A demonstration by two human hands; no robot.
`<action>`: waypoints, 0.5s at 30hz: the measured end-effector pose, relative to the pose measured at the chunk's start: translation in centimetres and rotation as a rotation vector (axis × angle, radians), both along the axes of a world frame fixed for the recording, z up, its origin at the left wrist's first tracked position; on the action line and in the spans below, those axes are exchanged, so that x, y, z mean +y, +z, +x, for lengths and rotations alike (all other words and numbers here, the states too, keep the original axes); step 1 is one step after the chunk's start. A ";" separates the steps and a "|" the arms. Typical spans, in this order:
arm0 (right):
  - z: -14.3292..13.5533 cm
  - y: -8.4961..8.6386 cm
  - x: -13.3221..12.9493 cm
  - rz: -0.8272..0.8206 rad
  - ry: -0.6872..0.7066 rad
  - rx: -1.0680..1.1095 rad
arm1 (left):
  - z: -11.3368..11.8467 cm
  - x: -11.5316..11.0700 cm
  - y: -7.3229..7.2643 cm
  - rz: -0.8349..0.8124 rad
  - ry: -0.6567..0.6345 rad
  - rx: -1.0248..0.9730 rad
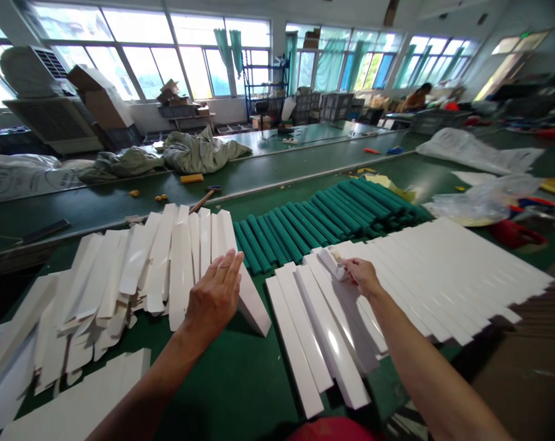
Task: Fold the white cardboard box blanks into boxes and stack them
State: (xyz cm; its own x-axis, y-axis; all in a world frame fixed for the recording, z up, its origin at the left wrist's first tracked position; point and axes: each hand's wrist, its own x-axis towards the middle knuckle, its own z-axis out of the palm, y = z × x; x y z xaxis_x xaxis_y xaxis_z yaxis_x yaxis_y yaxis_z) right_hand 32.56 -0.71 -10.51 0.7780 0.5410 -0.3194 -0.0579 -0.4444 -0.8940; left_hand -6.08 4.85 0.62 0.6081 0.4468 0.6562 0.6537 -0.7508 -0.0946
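My left hand [215,291] is open, its fingers stretched out and side by side, at a long narrow white box [252,297]. The palm is turned away from view, so how firmly it touches the box is hidden. My right hand [364,275] is closed in a pinch on a small white object [331,263], whose kind I cannot make out. That object is over a row of white boxes [312,334] lying side by side. Behind both hands lies a pile of dark green ribbed rods [305,223].
Many flattened white cartons [107,275] overlap at left, with another white stack [84,398] nearer. A hammer [203,200] lies behind them. Clear plastic bags [484,196] and a red item [516,234] are at right. Another person [419,98] sits far back.
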 end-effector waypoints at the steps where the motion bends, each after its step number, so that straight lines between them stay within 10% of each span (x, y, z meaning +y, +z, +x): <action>1: 0.1 0.2 0.3 -0.013 -0.004 0.041 | 0.0 -0.1 0.0 -0.001 0.000 -0.004; 15: -0.5 -0.9 -2.7 0.284 -0.099 0.334 | 0.6 -0.6 0.1 -0.024 -0.031 -0.051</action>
